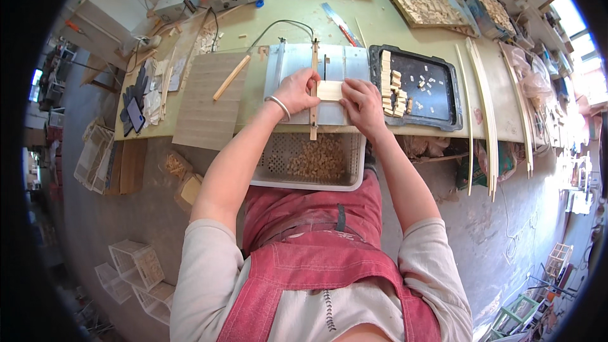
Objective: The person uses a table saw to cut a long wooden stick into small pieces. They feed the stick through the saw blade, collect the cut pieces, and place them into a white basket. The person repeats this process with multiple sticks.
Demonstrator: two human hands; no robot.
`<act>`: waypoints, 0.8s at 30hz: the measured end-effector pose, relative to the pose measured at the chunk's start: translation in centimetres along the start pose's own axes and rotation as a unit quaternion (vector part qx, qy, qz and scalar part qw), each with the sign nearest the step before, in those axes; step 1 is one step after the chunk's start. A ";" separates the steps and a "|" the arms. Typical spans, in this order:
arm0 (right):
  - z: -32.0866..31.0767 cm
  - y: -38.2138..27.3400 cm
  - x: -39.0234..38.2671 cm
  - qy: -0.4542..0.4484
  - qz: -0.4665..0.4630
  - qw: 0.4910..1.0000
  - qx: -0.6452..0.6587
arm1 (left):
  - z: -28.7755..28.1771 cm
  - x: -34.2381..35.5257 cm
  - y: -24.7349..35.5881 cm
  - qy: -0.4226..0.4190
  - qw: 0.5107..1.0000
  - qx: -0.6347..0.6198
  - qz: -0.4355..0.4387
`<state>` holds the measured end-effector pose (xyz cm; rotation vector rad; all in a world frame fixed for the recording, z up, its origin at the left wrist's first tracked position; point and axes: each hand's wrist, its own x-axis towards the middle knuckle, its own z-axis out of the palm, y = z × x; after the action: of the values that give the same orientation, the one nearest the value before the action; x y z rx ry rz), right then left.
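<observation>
Blocks of tan wood fill part of one white plastic basket at six o'clock. More blocks and white bits sit in one black plastic tray at three. On the pale-green table, one flat, pale wooden board lies between two hands: the right hand is clamped on its three-o'clock end; the left hand is at nine, grip unclear.

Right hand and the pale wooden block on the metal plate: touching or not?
Touching. Head view: fingertips of the right hand rest against the right end of the pale wooden block, no gap visible.
</observation>
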<state>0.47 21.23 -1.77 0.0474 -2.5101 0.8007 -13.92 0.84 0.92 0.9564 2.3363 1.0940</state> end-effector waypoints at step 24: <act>0.8 2.3 2.8 -0.009 0.047 0.999 -0.001 | -1.4 3.5 -0.4 -0.038 0.995 0.090 0.020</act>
<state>-2.81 22.96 -2.22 -0.0660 -2.5460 0.8382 -17.35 2.49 1.24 1.0932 2.3940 0.8575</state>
